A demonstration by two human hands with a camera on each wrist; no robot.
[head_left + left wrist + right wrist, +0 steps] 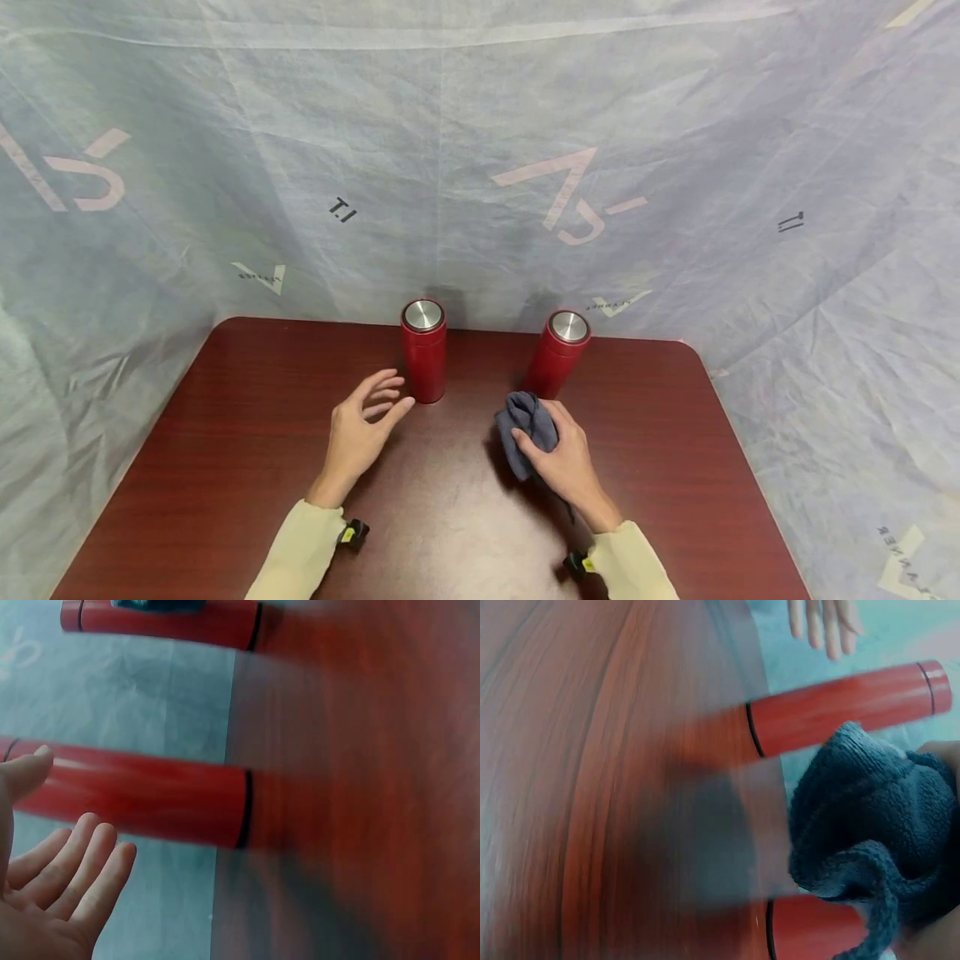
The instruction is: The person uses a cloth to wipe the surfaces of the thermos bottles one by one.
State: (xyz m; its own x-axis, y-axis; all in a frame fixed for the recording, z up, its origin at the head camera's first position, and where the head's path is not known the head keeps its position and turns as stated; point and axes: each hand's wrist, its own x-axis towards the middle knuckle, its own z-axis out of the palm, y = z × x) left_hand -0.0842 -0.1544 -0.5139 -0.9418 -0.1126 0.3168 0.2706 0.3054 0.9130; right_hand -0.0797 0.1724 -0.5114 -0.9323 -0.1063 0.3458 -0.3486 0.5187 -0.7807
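Two red thermos flasks with silver lids stand upright toward the back of the table: the left flask (425,358) and the right flask (555,358). My left hand (358,433) is just left of and in front of the left flask, fingers relaxed and apart, holding nothing; the left wrist view shows its fingers (97,862) beside the red body. A bunched dark grey cloth (527,433) is gripped by my right hand (566,458), in front of the right flask, whose lower part it hides. In the right wrist view the cloth (870,817) has a loose strip hanging from it.
The dark reddish-brown table (247,433) has rounded back corners. Grey-white printed sheeting (450,167) hangs behind it and along both sides, close to the back edge and the flasks.
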